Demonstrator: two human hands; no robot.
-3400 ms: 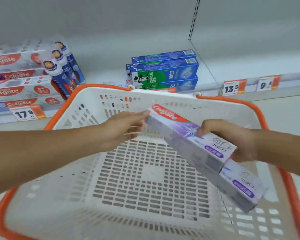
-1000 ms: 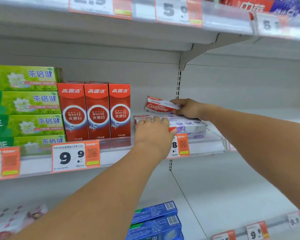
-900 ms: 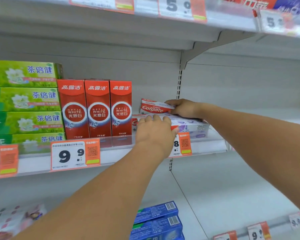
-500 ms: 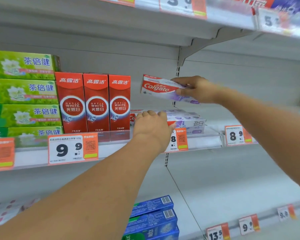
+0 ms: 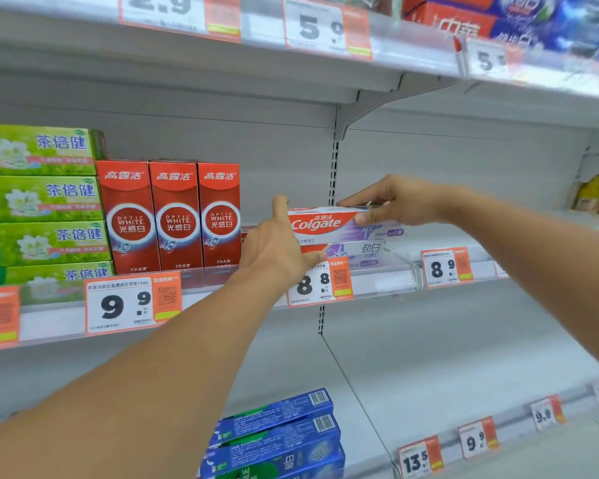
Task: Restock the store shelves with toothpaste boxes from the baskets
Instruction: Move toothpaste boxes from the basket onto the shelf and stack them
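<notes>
Lowered since half a second ago, my top box [image 5: 329,223] now rests on the box [image 5: 362,252] already on the shelf [image 5: 377,281]. My left hand [image 5: 277,250], fingers straight, steadies their ends; my right hand [image 5: 400,200] pinches the top box. Nearly stocked, I judge.

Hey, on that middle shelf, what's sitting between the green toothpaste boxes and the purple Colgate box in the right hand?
In the head view, three upright red Optic White boxes stand between the green boxes and the purple Colgate box; the left hand also reaches in there.
</notes>
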